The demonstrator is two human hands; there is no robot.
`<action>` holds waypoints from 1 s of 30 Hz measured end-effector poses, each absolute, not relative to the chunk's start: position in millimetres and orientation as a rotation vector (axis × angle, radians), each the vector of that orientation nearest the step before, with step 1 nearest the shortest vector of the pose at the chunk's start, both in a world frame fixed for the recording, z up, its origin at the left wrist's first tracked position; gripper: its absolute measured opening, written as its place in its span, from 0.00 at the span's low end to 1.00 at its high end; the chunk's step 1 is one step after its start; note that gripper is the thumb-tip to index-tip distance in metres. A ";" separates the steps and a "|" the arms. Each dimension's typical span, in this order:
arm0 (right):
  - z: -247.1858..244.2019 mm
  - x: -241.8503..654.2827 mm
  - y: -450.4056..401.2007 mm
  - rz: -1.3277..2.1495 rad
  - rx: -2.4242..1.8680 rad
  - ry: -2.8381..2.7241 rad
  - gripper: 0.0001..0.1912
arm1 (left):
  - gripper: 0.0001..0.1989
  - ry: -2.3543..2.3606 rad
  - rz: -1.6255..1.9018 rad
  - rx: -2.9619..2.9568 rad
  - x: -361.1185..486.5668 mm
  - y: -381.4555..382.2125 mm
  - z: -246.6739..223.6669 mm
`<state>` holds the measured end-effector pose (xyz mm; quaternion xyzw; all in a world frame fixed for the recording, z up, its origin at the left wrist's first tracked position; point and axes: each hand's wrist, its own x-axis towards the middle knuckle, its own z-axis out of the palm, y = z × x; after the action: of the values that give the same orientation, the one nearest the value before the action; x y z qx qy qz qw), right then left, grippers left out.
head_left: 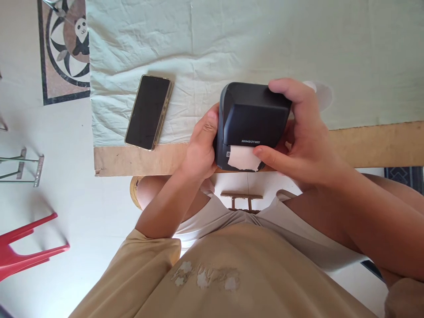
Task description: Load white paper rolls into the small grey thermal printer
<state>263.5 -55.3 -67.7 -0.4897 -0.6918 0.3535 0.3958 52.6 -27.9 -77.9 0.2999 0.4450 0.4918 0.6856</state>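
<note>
A black label printer (256, 117) marked NIIMBOT is held over the table's front edge. A torn-edged strip of white paper (243, 159) sticks out of its front slot. My left hand (202, 148) grips the printer's left side, thumb along its edge. Round the right side is my right hand (303, 132), its upper finger on the top right corner and its thumb against the paper beside the slot. The right hand's other fingers are partly hidden behind the printer.
A phone (148, 112) with a dark screen lies left of the printer on the pale green cloth (198, 39). The table's wooden edge (142, 160) runs in front. A red plastic stool (29, 256) stands on the floor at left.
</note>
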 end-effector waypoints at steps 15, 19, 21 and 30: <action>-21.7 251.2 -55.9 0.310 -1.452 -1.366 0.22 | 0.21 0.769 1.058 0.792 55.5 -29.8 -70.4; -24.6 253.7 -53.2 0.292 -1.419 -1.581 0.09 | 0.22 0.768 1.020 0.852 52.1 -26.1 -75.4; -25.2 255.9 -52.8 0.225 -1.446 -1.801 0.03 | 0.23 0.799 1.006 0.876 52.1 -25.7 -75.1; -21.4 260.0 -50.0 0.268 -1.702 -2.257 0.19 | 0.26 0.835 0.908 0.970 45.5 -25.8 -75.2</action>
<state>260.0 -50.0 -21.4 -0.5925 -0.7859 0.0932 0.1506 45.5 -25.8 -75.2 0.4368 0.3759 0.4089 0.7076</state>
